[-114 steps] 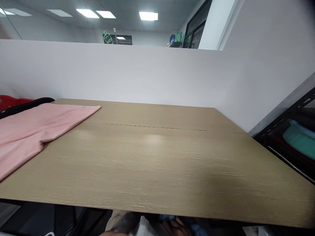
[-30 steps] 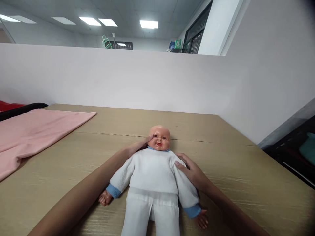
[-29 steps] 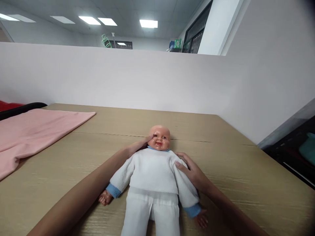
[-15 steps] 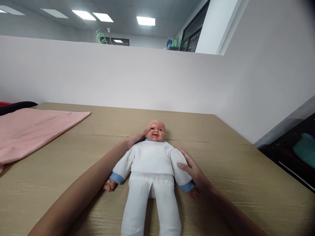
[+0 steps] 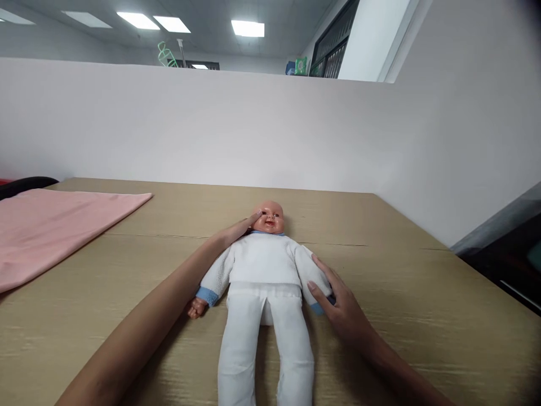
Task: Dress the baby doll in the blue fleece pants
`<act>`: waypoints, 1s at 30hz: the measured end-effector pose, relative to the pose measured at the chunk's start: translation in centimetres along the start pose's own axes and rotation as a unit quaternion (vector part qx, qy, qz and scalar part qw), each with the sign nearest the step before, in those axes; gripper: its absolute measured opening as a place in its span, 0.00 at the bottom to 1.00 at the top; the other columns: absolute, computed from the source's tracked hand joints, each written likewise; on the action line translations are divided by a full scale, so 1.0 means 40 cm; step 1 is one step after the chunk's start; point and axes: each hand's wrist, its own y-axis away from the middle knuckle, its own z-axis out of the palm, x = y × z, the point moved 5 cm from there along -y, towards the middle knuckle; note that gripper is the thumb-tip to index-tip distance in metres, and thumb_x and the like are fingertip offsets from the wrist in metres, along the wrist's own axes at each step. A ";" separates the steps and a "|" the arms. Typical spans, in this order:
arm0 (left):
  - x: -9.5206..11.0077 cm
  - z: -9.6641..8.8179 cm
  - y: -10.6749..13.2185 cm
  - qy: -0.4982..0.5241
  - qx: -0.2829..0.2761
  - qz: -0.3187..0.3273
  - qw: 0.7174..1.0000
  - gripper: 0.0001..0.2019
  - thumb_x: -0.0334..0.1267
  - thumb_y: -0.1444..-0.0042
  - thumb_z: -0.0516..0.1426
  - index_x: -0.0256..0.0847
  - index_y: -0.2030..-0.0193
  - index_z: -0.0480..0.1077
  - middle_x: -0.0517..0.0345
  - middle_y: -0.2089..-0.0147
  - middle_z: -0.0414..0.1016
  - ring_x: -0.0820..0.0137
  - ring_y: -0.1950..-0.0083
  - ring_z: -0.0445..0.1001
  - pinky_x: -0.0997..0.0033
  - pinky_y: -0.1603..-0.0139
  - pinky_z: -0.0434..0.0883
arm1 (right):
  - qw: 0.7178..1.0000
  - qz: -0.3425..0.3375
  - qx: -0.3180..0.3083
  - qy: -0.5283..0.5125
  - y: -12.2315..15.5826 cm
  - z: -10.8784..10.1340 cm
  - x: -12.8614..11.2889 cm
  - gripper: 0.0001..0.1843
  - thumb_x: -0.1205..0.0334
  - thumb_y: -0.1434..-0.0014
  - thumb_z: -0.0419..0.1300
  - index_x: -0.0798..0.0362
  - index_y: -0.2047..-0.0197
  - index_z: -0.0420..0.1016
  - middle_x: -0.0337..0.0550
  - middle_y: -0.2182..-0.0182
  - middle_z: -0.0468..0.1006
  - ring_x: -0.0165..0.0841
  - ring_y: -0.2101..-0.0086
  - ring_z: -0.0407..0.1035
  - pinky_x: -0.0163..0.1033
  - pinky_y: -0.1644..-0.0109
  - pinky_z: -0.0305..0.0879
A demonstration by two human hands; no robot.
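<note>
A baby doll (image 5: 266, 256) lies on its back on the table, head away from me. It wears a white top with blue cuffs and collar, and white trousers. My left hand (image 5: 240, 226) reaches along the doll's shoulder with fingers stretched out. Its fingertips touch the side of the doll's face near the eye; part of that hand's underside is hidden. My right hand (image 5: 338, 296) is round the doll's lower sleeve, thumb on the near side and fingers on the far side. That grip hides the doll's hand on this side.
The wooden table (image 5: 127, 316) meets a white partition wall (image 5: 211, 129) at the back. A pink cloth (image 5: 54, 225) lies flat at the left, near a black curved object (image 5: 29, 183). Something dark (image 5: 502, 254) stands beyond the right table edge.
My right hand has moved lower along the doll's sleeve, now covering its hand. My left fingers reach slightly further over the doll's face. The view has shifted slightly.
</note>
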 end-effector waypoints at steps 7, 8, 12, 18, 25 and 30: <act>-0.002 0.001 0.009 -0.027 -0.003 -0.003 1.000 0.41 0.75 0.37 0.56 0.45 0.31 0.78 0.53 0.31 0.81 0.49 0.26 0.75 0.58 0.23 0.68 | 1.000 0.002 -0.015 0.020 0.003 -0.002 0.004 0.36 0.39 0.26 0.56 0.45 0.21 0.63 0.51 0.23 0.66 0.50 0.25 0.61 0.63 0.19 0.57; 0.001 0.000 0.012 -0.038 0.002 -0.002 0.999 0.41 0.75 0.37 0.56 0.46 0.31 0.78 0.54 0.30 0.80 0.49 0.25 0.74 0.58 0.22 0.67 | 1.000 0.003 -0.016 0.024 0.003 -0.003 0.004 0.36 0.39 0.26 0.56 0.45 0.22 0.63 0.51 0.23 0.67 0.50 0.25 0.62 0.63 0.19 0.57; 0.009 0.000 0.013 -0.084 0.002 0.011 0.996 0.40 0.75 0.37 0.56 0.48 0.31 0.78 0.57 0.29 0.79 0.49 0.23 0.71 0.59 0.19 0.61 | 0.999 0.001 -0.026 0.035 0.002 -0.007 -0.002 0.36 0.40 0.25 0.56 0.46 0.22 0.63 0.52 0.23 0.67 0.50 0.25 0.62 0.63 0.20 0.58; -0.023 -0.024 -0.016 -0.139 0.022 0.019 0.990 0.42 0.76 0.36 0.53 0.45 0.33 0.80 0.54 0.27 0.77 0.48 0.23 0.70 0.57 0.20 0.62 | 0.998 -0.002 -0.036 0.044 0.002 -0.010 -0.006 0.35 0.40 0.25 0.55 0.46 0.22 0.62 0.51 0.24 0.68 0.48 0.25 0.63 0.62 0.20 0.59; -0.035 -0.046 -0.016 -0.180 0.045 -0.002 0.983 0.46 0.79 0.39 0.51 0.42 0.34 0.80 0.50 0.29 0.79 0.45 0.26 0.73 0.57 0.24 0.66 | 0.998 -0.006 -0.036 0.055 0.001 -0.014 -0.005 0.35 0.40 0.25 0.55 0.45 0.22 0.63 0.51 0.24 0.68 0.49 0.26 0.64 0.61 0.20 0.61; -0.023 -0.035 -0.006 -0.202 0.055 0.010 0.978 0.46 0.79 0.37 0.48 0.43 0.34 0.80 0.51 0.30 0.80 0.46 0.28 0.76 0.59 0.29 0.69 | 0.998 -0.021 -0.030 0.055 -0.006 -0.008 0.013 0.34 0.41 0.25 0.56 0.45 0.22 0.63 0.52 0.25 0.69 0.48 0.27 0.65 0.60 0.21 0.62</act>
